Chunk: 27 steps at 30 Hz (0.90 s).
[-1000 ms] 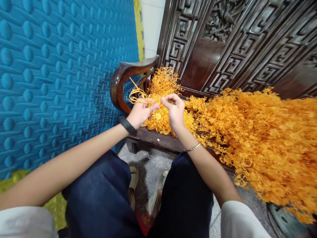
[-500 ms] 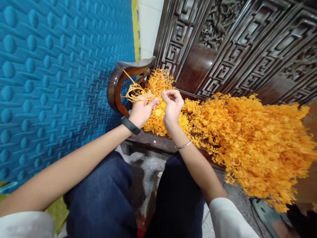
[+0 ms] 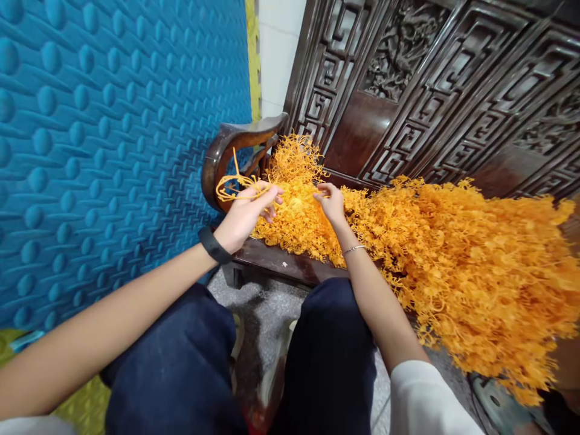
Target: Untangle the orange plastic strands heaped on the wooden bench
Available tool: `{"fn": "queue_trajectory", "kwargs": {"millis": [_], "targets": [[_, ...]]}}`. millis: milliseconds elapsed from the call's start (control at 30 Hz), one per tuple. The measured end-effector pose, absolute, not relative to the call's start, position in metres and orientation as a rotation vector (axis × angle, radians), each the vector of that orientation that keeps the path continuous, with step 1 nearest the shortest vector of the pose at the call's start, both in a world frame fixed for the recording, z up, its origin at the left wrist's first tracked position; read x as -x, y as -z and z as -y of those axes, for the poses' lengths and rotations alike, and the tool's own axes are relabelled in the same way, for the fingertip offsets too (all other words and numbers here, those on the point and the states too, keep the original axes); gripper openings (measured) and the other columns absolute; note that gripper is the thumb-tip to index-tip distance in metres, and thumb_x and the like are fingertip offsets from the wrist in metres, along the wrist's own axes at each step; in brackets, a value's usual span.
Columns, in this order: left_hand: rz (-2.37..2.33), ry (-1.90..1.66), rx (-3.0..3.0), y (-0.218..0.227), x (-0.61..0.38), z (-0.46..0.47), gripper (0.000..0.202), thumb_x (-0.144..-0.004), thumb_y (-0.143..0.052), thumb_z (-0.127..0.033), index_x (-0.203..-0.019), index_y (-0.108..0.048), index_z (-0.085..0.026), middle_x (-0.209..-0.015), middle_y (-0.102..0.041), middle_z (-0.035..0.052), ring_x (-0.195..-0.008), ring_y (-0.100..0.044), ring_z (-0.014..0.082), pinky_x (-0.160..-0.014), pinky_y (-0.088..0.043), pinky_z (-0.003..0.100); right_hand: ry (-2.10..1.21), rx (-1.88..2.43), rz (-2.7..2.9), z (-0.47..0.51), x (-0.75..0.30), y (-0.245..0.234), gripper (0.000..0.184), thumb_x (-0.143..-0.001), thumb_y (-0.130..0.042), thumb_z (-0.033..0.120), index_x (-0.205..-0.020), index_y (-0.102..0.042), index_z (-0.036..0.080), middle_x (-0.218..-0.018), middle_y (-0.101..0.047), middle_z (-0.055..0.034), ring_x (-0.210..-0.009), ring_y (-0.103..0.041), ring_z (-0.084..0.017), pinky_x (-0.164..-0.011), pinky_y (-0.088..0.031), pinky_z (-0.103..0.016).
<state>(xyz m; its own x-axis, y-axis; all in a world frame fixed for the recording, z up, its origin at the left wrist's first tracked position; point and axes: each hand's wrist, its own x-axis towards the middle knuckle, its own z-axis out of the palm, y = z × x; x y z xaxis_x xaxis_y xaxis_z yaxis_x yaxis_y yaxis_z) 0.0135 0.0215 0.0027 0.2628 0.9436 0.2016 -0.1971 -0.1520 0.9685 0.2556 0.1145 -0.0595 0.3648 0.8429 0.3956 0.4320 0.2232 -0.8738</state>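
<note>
My left hand point(image 3: 251, 208), a dark band round its wrist, is closed on a thin orange plastic sprig point(image 3: 235, 187) whose looped stems stick out to the left, one of them pointing up. To its right my right hand point(image 3: 331, 200) hovers over a heap of orange plastic flower pieces point(image 3: 294, 223), fingers curved and apart, with nothing visible in them. Behind the hands a tangle of bare orange stems point(image 3: 296, 156) lies against the armrest. A far larger pile of orange plastic flowers point(image 3: 489, 266) spreads to the right.
The heaps rest on a dark wooden bench point(image 3: 281, 263) with a curved armrest point(image 3: 212, 157) and a carved backrest point(image 3: 362, 124). On the left stands a blue bumpy foam mat point(image 3: 113, 145). My knees point(image 3: 172, 356) are close below the bench edge.
My hands have moved apart, the right one going right and slightly down, its fingers loosening from a pinch. The left hand has shifted left and down with the sprig.
</note>
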Motion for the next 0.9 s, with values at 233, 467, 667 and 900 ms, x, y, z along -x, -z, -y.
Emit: {"fn": "queue_trajectory", "kwargs": {"millis": [233, 467, 667, 900], "targets": [[-0.757, -1.186, -1.384, 0.003, -0.012, -0.028, 0.04, -0.092, -0.034, -0.045, -0.111, -0.06, -0.021, -0.105, -0.061, 0.0063, -0.09, -0.058, 0.0168, -0.071, -0.047, 0.027, -0.571, 1.187, 1.422, -0.082, -0.234, 0.031, 0.028, -0.073, -0.063, 0.043, -0.088, -0.064, 0.019, -0.091, -0.064, -0.006, -0.07, -0.056, -0.013, -0.07, -0.046, -0.032], [-0.816, -1.228, -1.523, 0.007, -0.013, -0.031, 0.036, -0.09, -0.041, -0.044, -0.109, -0.061, -0.021, -0.104, -0.064, 0.0049, -0.089, -0.059, 0.0132, -0.074, -0.048, 0.025, -1.163, 0.965, 1.59, -0.026, -0.188, -0.007, 0.037, -0.069, -0.066, 0.054, -0.075, -0.064, 0.018, -0.062, -0.059, 0.0001, -0.055, -0.054, -0.009, -0.054, -0.044, -0.025], [-0.797, -0.929, -1.519, 0.006, -0.008, -0.027, 0.026, -0.067, -0.072, -0.036, -0.068, -0.06, -0.013, -0.052, -0.055, -0.0022, -0.047, -0.051, 0.0088, -0.049, -0.044, 0.022, -1.09, 0.921, 1.525, -0.027, -0.187, -0.001, 0.034, -0.055, -0.081, 0.039, -0.068, -0.057, 0.018, -0.068, -0.059, 0.0027, -0.062, -0.053, -0.008, -0.06, -0.044, -0.024], [-0.828, -0.888, -1.564, 0.004, -0.012, -0.024, 0.024, -0.064, -0.074, -0.032, -0.072, -0.063, -0.012, -0.06, -0.06, -0.0018, -0.05, -0.051, 0.0078, -0.047, -0.043, 0.021, -1.003, 0.869, 1.613, -0.019, -0.173, -0.001, 0.034, -0.064, -0.074, 0.042, -0.072, -0.051, 0.019, -0.071, -0.054, 0.0022, -0.067, -0.051, -0.009, -0.065, -0.043, -0.026]]}}
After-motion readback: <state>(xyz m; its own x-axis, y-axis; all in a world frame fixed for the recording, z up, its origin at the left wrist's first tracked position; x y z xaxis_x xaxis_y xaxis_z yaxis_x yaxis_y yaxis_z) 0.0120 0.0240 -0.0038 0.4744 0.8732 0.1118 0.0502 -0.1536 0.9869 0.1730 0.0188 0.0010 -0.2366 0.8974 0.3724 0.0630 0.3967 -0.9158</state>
